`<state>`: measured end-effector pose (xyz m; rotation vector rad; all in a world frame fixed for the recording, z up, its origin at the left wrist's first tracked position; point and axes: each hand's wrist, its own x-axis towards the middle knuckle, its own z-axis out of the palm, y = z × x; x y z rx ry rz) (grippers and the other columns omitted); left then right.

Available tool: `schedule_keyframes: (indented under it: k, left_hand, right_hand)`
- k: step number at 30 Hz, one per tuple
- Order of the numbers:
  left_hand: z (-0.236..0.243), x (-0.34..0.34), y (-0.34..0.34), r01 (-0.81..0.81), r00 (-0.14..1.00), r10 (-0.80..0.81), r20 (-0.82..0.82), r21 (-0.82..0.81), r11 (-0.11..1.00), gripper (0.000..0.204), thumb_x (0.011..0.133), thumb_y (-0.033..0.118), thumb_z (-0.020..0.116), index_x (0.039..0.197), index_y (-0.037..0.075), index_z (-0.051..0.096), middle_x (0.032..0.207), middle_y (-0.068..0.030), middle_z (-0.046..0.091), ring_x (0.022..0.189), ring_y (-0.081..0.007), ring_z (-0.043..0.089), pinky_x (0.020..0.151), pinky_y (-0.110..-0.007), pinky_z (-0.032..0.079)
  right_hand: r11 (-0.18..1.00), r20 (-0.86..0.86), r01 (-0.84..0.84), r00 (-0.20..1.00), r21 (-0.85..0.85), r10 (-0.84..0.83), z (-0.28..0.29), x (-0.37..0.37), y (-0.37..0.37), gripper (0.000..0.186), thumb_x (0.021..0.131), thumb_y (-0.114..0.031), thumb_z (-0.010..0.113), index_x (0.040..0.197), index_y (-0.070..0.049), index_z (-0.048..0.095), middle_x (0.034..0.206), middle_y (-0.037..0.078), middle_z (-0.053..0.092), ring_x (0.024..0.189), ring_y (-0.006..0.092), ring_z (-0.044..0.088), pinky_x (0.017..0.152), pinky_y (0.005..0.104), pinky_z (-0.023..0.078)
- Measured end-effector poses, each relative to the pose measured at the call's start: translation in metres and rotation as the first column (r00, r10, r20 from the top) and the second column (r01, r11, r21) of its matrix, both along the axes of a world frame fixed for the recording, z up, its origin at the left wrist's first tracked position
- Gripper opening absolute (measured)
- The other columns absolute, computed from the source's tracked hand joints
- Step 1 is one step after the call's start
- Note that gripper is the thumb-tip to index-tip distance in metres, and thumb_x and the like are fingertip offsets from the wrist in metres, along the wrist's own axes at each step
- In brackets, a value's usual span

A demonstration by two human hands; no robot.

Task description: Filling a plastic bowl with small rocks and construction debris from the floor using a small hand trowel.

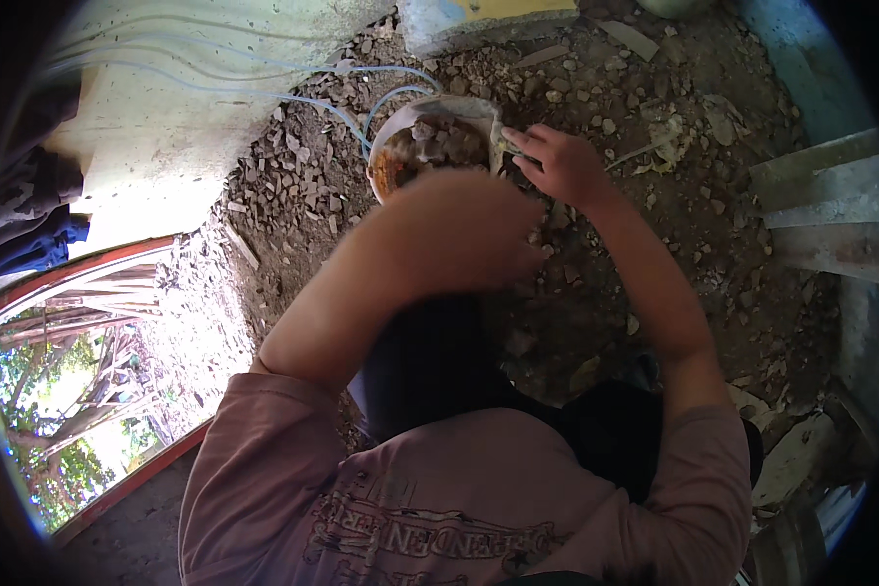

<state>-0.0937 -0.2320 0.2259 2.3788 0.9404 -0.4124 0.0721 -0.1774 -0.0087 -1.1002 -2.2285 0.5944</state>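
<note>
A pale bucket point(397, 119) stands on the rubble in front of me, its inner wall stained orange on the left. Lumps of broken masonry point(438, 145) lie inside it. At its right rim is my right hand point(560, 164), with the fingers closed on the edge. My left hand point(503, 234) crosses over the near side of the bucket toward the right and hides part of it. Motion blurs that hand, so its fingers and anything in them are unclear.
Broken stones point(303, 186) and dirt cover the ground around the bucket. Pale blue cables point(308, 101) run from the left wall to the bucket. Grey boards point(830, 186) lean at the right. A red-framed opening point(137, 479) at the left shows branches outside.
</note>
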Motion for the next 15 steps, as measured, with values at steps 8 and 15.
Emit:
schedule_keyframes:
  k: [8, 15]
  left_hand:
    - [-0.077, -0.063, 0.041, -0.155, 0.930, 0.122, -0.347, -0.069, 0.985, 0.033, 0.094, 0.035, 0.057, 0.112, 0.009, 0.067, 0.102, -0.0167, 0.068, 0.101, -0.0334, 0.066, 0.086, -0.045, 0.052]
    - [-0.152, -0.129, 0.052, 0.014, 0.931, -0.055, -0.361, -0.114, 0.993, 0.031, 0.095, 0.029, 0.053, 0.114, 0.010, 0.068, 0.109, -0.0179, 0.069, 0.102, -0.0321, 0.066, 0.085, -0.042, 0.052]
  right_hand:
    - [0.854, 0.101, 0.414, 0.909, -0.315, -0.403, -0.060, 0.058, 0.062, 0.049, 0.095, -0.031, 0.062, 0.138, -0.009, 0.054, 0.124, 0.018, 0.062, 0.114, 0.0349, 0.060, 0.094, 0.0471, 0.050]
    - [0.789, 0.435, 0.521, 0.823, -0.325, -0.364, -0.116, 0.099, 0.069, 0.049, 0.099, -0.032, 0.055, 0.139, -0.007, 0.050, 0.134, 0.019, 0.055, 0.121, 0.0376, 0.055, 0.097, 0.0492, 0.049]
